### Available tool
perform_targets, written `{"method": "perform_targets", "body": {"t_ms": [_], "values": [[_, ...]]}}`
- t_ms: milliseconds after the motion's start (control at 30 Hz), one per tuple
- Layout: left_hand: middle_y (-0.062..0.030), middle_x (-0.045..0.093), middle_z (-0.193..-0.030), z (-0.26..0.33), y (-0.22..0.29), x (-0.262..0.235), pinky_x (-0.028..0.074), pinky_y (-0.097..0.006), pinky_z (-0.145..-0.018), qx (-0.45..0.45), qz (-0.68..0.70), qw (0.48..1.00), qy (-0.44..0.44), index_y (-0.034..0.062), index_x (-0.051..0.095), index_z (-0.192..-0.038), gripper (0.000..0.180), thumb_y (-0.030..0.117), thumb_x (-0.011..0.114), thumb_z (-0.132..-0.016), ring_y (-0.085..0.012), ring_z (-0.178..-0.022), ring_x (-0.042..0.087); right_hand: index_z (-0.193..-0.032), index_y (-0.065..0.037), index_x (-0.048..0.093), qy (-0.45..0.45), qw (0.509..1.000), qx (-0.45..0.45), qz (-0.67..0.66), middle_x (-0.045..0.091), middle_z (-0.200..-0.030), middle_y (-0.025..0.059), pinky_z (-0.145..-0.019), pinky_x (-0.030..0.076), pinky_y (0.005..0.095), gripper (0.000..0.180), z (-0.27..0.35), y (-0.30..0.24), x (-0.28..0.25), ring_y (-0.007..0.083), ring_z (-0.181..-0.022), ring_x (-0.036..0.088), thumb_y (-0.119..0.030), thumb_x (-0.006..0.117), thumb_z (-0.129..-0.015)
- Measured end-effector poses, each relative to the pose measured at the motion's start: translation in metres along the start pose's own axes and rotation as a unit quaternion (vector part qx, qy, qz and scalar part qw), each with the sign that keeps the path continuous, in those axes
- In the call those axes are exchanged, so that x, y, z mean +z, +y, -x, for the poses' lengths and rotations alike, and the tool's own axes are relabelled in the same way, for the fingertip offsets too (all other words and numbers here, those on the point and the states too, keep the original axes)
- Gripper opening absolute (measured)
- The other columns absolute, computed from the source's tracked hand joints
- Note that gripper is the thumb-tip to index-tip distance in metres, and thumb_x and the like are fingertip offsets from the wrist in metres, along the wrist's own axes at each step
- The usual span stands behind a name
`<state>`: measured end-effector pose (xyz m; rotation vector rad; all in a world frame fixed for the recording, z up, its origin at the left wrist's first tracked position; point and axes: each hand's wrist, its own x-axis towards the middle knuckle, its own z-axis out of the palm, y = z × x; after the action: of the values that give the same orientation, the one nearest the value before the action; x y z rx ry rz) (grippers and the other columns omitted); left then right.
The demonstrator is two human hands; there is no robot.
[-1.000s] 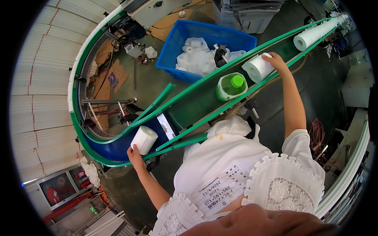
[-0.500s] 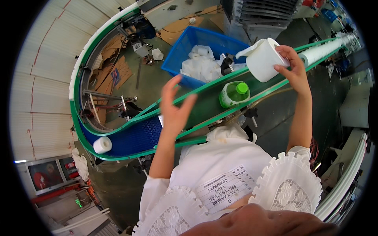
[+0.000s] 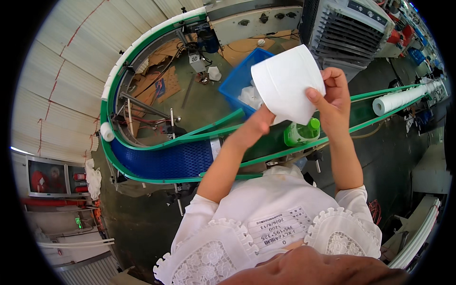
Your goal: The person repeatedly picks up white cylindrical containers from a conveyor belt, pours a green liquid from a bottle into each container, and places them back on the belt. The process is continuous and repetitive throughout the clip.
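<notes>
A white toilet roll [image 3: 287, 83] is raised above the conveyor, its outer paper layer hanging loose along the lower edge. My right hand [image 3: 334, 97] grips its right end, thumb on the front of the paper and fingers bent at the end. At the roll's lower left edge, my left hand [image 3: 254, 127] is closed against the paper; its fingertips are partly hidden by the roll. Just below the roll, a green bottle [image 3: 303, 133] with a bright green cap stands on the conveyor belt [image 3: 259, 148], partly covered by the loose paper.
A long white roll [image 3: 399, 101] lies on the conveyor's right stretch. Another small roll [image 3: 107, 131] is at the left bend, by the blue belt section [image 3: 166, 160]. Behind the conveyor stand a blue bin [image 3: 232, 85] with white paper scraps and a grey slatted machine [image 3: 351, 35].
My right hand has brought the toilet roll left and closer to me. My left hand, open and apart before, has come to the roll. The small roll has travelled round the left bend.
</notes>
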<state>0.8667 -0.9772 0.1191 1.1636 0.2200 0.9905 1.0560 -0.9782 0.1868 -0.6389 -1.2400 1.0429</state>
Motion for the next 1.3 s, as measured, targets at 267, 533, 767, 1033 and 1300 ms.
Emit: {"method": "perform_targets", "body": {"t_ms": [267, 533, 767, 1033, 1300], "values": [[-0.0064, 0.067, -0.114, 0.038, 0.013, 0.011, 0.049, -0.029, -0.088, -0.043, -0.081, 0.960, 0.263, -0.0006, 0.062, -0.123, 0.040, 0.021, 0.072, -0.092, -0.0127, -0.103, 0.061, -0.102, -0.008, 0.046, 0.106, 0.979, 0.094, -0.145, 0.059, -0.098, 0.0038, -0.082, 0.047, 0.0245, 0.030, -0.001, 0.036, 0.054, 0.0088, -0.090, 0.057, -0.009, 0.073, -0.090], [-0.0044, 0.069, -0.099, 0.065, 0.025, 0.012, 0.047, -0.027, -0.079, -0.072, -0.248, 0.924, 0.282, 0.0003, 0.065, -0.118, 0.030, 0.023, 0.063, -0.099, -0.0078, -0.089, 0.057, -0.112, -0.003, 0.054, 0.160, 0.937, 0.220, -0.220, 0.066, -0.105, 0.0080, -0.091, 0.050, 0.0319, 0.029, 0.001, 0.055, 0.071, 0.0159, -0.097, 0.064, -0.020, 0.069, -0.094], [-0.0001, 0.067, -0.081, 0.071, 0.030, 0.007, 0.043, -0.024, -0.066, -0.065, -0.354, 0.890, 0.279, 0.0011, 0.072, -0.107, 0.024, 0.020, 0.059, -0.100, -0.0045, -0.073, 0.051, -0.124, 0.002, 0.051, 0.154, 0.878, 0.297, -0.341, 0.061, -0.123, 0.0133, -0.100, 0.047, 0.0458, 0.036, -0.001, 0.074, 0.060, 0.0270, -0.115, 0.059, -0.017, 0.065, -0.096], [-0.0179, 0.068, -0.085, 0.086, 0.030, -0.002, 0.048, -0.035, -0.065, -0.065, -0.576, 0.772, 0.262, 0.0035, 0.069, -0.104, 0.021, 0.021, 0.060, -0.097, -0.0296, -0.067, 0.059, -0.142, 0.002, 0.038, 0.183, 0.853, 0.184, -0.452, 0.037, -0.149, 0.0261, -0.103, 0.033, 0.0782, 0.051, -0.033, 0.059, -0.007, 0.0506, -0.139, 0.032, -0.025, 0.054, -0.101], [-0.0178, 0.060, -0.110, -0.011, 0.063, -0.113, 0.046, -0.047, -0.084, 0.447, -0.744, 0.372, 0.329, -0.0011, 0.057, -0.120, 0.030, 0.004, 0.058, -0.091, -0.0353, -0.093, 0.057, -0.140, 0.009, 0.033, 0.176, 0.875, 0.215, -0.396, 0.040, -0.144, 0.0268, -0.101, 0.039, 0.0765, 0.048, -0.015, 0.011, -0.001, 0.0501, -0.136, 0.037, -0.014, 0.051, -0.102]]}}
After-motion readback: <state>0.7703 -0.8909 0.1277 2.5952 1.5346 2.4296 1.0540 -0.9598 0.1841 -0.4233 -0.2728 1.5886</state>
